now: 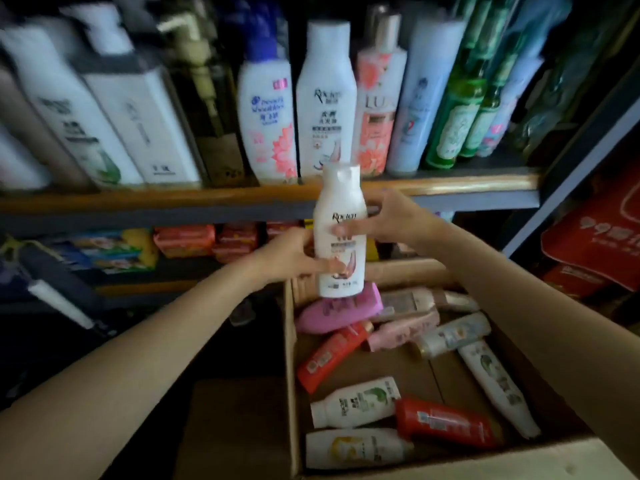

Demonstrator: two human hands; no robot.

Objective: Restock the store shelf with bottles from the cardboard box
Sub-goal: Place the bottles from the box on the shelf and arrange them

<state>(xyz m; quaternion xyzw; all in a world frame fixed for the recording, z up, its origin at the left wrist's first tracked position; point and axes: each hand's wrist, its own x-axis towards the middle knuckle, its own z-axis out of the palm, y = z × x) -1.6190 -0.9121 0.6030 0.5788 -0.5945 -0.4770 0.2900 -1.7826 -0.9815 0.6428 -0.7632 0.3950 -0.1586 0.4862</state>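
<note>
Both forearms are reaching over the cardboard box [450, 459]; left hand [294, 254] and right hand [391, 216] are clamping the white bottle [341, 209] upright, below the shelf edge [173, 199]. Smooth rigid plastic, probably light, slippery; mid-body is looking like the safest hold. More bottles are lying in the box.

Small retail shop, toiletries aisle: a wood-edged shelf [450, 184] packed w/ upright shampoo and body-wash bottles [327, 98], wrapped soap packs [185, 239] stacked on the tier below, and red printed cartons [599, 233] at right.
</note>
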